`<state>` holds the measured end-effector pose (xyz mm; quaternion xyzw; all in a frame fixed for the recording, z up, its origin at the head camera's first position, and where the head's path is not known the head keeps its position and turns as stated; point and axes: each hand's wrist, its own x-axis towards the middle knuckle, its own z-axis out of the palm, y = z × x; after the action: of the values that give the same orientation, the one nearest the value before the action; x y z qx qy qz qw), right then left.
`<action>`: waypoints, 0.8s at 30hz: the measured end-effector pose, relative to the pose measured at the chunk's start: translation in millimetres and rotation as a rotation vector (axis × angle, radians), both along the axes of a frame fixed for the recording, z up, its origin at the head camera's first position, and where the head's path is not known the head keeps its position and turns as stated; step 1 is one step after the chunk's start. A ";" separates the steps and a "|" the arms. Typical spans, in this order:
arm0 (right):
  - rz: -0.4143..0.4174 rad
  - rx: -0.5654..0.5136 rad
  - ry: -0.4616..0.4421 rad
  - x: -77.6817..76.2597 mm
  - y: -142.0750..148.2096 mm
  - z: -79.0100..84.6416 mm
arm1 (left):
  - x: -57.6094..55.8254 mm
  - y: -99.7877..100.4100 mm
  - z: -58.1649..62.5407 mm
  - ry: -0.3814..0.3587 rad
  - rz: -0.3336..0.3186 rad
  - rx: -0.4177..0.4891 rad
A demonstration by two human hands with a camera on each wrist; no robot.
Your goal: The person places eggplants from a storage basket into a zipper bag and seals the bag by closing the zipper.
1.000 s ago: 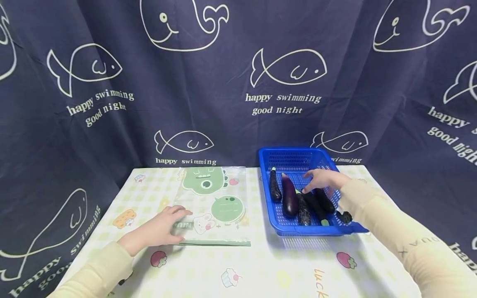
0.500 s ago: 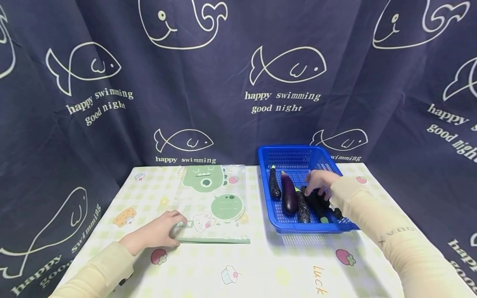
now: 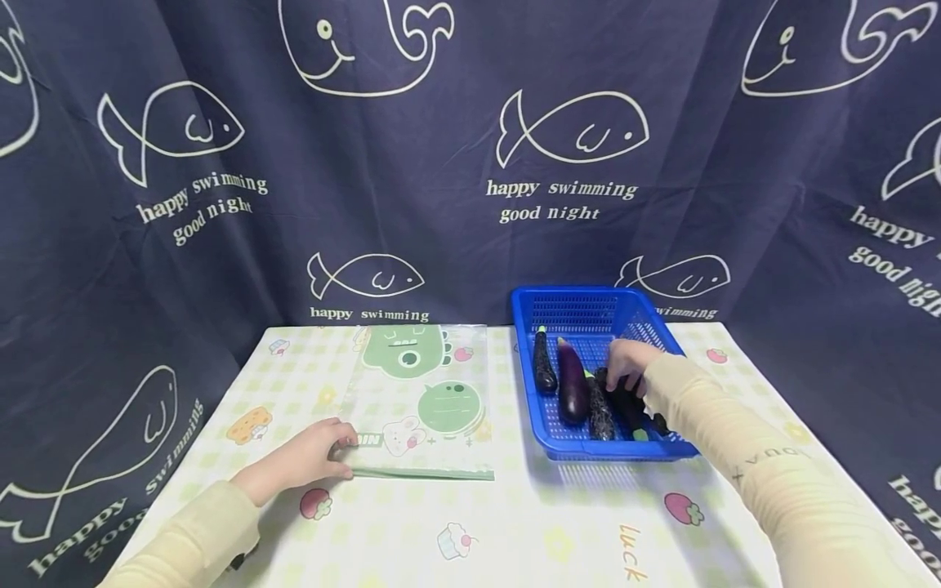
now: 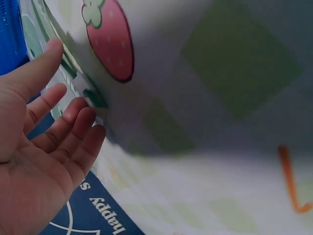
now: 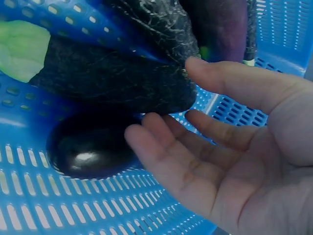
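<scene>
Head view, right hand (image 3: 629, 364) downturned, inside basket (image 3: 603, 451)

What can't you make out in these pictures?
Glossy eggplant: head view, mostly hidden by right hand and sleeve.
Purple eggplant: right wrist view, cut by the top edge.
Basket: left wrist view, cut by the left edge.
Dark thing: head view, mostly covered by left sleeve.

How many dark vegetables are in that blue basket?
5, all in the blue basket. From the person's left: a slim one, a purple one, a wrinkled one, a green-ended one, then a glossy one. The right hand may hide others.
</scene>
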<state>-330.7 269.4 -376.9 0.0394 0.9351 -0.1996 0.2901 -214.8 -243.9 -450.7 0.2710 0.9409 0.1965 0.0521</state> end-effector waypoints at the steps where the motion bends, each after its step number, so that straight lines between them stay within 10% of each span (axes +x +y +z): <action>1: -0.005 0.008 0.005 -0.8 0.5 -1.4 | 0.6 -0.5 -0.9 -0.013 0.016 0.013; 10: 0.033 0.095 0.079 -4.3 -2.5 -8.3 | 5.6 -0.5 -9.6 -0.065 0.140 0.098; 24: 0.079 0.135 0.113 -5.4 -5.6 -16.6 | 12.4 4.5 -18.6 0.010 0.149 0.091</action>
<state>-336.1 263.8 -393.5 0.0107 0.9621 -0.1266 0.2411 -202.4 -239.4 -469.4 0.2031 0.9488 0.2409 0.0201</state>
